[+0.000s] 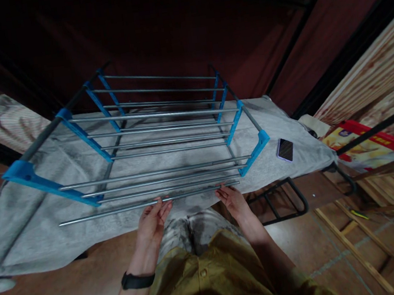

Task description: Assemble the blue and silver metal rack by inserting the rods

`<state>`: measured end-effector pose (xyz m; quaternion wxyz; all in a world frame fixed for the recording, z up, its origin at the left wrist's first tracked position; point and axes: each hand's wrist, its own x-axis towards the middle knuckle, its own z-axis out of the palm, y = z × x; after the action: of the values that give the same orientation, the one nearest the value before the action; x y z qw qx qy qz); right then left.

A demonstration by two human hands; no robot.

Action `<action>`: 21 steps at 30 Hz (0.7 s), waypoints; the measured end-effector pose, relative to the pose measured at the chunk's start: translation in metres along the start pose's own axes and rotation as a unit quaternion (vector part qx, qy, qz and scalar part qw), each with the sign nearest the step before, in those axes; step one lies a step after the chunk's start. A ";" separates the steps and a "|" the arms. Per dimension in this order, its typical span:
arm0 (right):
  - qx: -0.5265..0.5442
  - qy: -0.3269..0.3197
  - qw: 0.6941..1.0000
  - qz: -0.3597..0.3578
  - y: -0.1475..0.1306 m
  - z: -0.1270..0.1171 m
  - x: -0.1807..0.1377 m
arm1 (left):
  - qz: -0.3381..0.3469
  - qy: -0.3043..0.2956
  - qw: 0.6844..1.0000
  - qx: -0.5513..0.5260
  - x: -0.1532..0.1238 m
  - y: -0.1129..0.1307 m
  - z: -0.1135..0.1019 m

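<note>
A thin metal tube (111,213) lies level in front of me, gripped in two places. My left hand (152,217) pinches it near its middle, thumb and fingertips closed around it. Closer to its right end, my right hand (232,198) holds the same tube between the fingertips. Just beyond it a rack rests on its side, with blue plastic brackets (53,186) and rows of metal rods (156,115) between them. The tube is apart from the brackets, running roughly along the rack's nearest rods.
Grey cloth (40,226) covers the bed under the rack. A phone (285,150) lies on it to the right. A black metal ladder (280,200) stands against the bed edge. Wooden slats (355,247) and a red-yellow box (370,141) are at the right.
</note>
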<state>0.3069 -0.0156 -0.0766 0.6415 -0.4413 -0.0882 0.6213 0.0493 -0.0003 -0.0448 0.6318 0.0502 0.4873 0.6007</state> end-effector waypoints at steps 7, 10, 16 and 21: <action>0.001 -0.016 1.000 -0.004 -0.001 0.003 -0.004 | -0.001 -0.010 1.000 0.003 -0.003 -0.003 0.001; 0.000 -0.007 1.000 -0.007 -0.003 0.002 -0.004 | 0.010 -0.012 1.000 0.011 -0.005 -0.002 0.002; 0.007 0.028 0.998 -0.048 -0.011 -0.009 -0.002 | 0.042 -0.013 0.999 0.017 -0.006 0.006 0.003; 0.005 0.044 0.997 -0.069 -0.013 -0.019 -0.002 | 0.063 -0.023 0.997 0.024 -0.007 0.008 0.002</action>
<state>0.3283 -0.0236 -0.0779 0.6885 -0.4580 -0.0871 0.5555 0.0467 -0.0027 -0.0344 0.6026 0.1097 0.4826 0.6261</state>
